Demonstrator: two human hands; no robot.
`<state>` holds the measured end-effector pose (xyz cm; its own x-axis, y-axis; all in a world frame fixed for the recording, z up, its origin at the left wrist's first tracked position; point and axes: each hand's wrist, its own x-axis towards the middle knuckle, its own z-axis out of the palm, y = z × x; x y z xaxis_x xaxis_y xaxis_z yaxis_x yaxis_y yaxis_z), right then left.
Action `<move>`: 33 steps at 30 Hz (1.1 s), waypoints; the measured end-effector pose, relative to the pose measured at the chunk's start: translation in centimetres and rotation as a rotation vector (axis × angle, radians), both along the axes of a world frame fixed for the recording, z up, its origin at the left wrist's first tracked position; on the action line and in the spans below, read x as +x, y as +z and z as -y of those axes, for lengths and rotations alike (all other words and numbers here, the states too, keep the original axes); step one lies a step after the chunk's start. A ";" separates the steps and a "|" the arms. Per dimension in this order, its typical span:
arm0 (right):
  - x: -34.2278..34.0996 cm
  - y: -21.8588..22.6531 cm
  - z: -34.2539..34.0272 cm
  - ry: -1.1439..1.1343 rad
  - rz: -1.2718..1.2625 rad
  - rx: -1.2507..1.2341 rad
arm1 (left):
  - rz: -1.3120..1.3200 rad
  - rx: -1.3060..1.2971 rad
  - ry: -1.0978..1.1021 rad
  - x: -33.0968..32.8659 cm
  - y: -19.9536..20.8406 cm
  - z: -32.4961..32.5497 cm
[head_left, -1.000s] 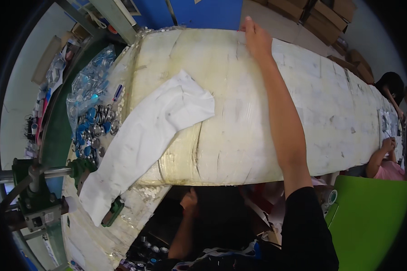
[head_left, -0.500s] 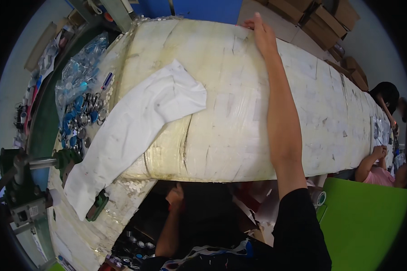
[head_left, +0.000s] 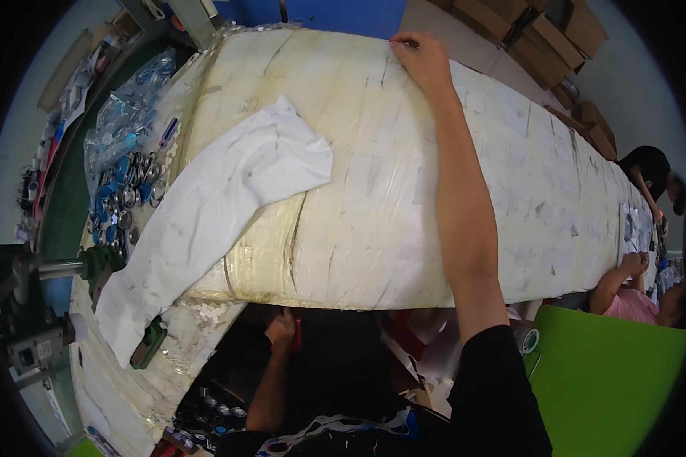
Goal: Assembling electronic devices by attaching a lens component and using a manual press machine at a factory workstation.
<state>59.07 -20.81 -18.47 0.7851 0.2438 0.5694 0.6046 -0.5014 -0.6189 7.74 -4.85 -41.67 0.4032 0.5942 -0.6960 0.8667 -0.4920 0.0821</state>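
Observation:
A long white table top [head_left: 373, 190] wrapped in clear plastic film fills the middle of the view. My right hand [head_left: 421, 59] reaches across it, fingers curled over its far edge. A white garment [head_left: 206, 221] lies spread over the near left part of the table, one sleeve hanging off the front edge. My left hand [head_left: 281, 332] is down in the shadow below the front edge, fingers curled beside a small red thing [head_left: 298, 333]; whether it holds that thing is unclear.
A clear bag of blue and silver small parts [head_left: 126, 171] lies at the left end. A green machine [head_left: 23, 289] stands at the far left. Cardboard boxes [head_left: 541, 38] are stacked beyond. Other people [head_left: 633, 282] work at the right end, beside a green surface [head_left: 610, 381].
My right hand stays at the table's far edge. My left hand has stayed low under the front edge, shifting slightly. The view has tilted, so the table and garment sit a little differently.

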 end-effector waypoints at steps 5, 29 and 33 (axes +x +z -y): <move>-0.1 0.3 -0.5 -0.105 -0.010 -0.112 | 0.031 0.016 0.000 -0.3 0.2 0.1; 1.6 -1.1 -0.9 -0.282 -0.101 -0.117 | 0.139 0.079 0.043 -1.0 -2.0 -0.1; 1.4 -0.9 -0.9 -0.289 -0.143 -0.010 | 0.123 0.091 0.057 -1.0 -1.7 0.0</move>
